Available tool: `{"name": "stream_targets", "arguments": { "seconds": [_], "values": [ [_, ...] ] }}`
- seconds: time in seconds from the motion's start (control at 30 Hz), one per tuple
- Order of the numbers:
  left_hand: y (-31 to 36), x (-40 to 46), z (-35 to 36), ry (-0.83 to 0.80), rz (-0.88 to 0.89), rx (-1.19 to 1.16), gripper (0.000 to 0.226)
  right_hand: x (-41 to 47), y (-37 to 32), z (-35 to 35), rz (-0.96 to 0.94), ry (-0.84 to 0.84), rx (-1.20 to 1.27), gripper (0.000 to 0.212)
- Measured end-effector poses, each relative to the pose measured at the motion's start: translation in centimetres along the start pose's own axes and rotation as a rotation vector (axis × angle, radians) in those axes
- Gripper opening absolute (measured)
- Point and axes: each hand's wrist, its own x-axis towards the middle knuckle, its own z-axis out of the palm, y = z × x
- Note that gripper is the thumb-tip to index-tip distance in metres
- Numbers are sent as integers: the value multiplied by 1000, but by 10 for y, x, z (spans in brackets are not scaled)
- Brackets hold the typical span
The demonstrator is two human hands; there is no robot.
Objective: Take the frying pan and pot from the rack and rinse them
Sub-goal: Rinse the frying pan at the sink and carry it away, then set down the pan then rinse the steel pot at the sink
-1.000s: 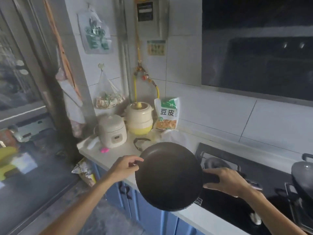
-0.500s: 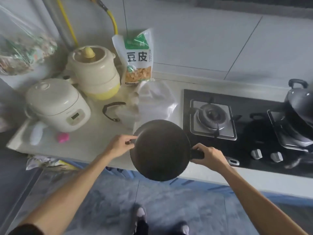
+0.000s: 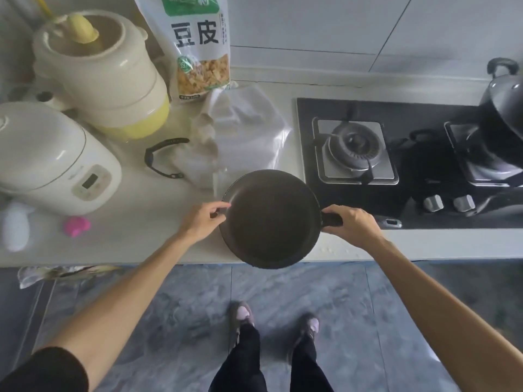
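Observation:
A dark round frying pan is level over the front edge of the white counter, just left of the hob. My right hand is closed around its short black handle on the right side. My left hand pinches the pan's left rim with its fingertips. A dark lidded pot stands on the far right burner, partly cut off by the frame edge. No rack or sink shows in the head view.
A black gas hob with a bare left burner lies right of the pan. Behind the pan are crumpled plastic bags, a food pouch, a cream stew pot and a white rice cooker. Grey floor and my feet are below.
The view has tilted further down and closer to the counter. The pan has stayed in both hands and now hangs lower, over the counter's front edge.

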Motion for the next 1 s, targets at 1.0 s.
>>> {"name": "stream_targets", "arguments": {
  "seconds": [1.0],
  "values": [
    [23,-205,33,154,-30,309,48,-215,-7,-10,-157,230,-71,64]
  ]
}}
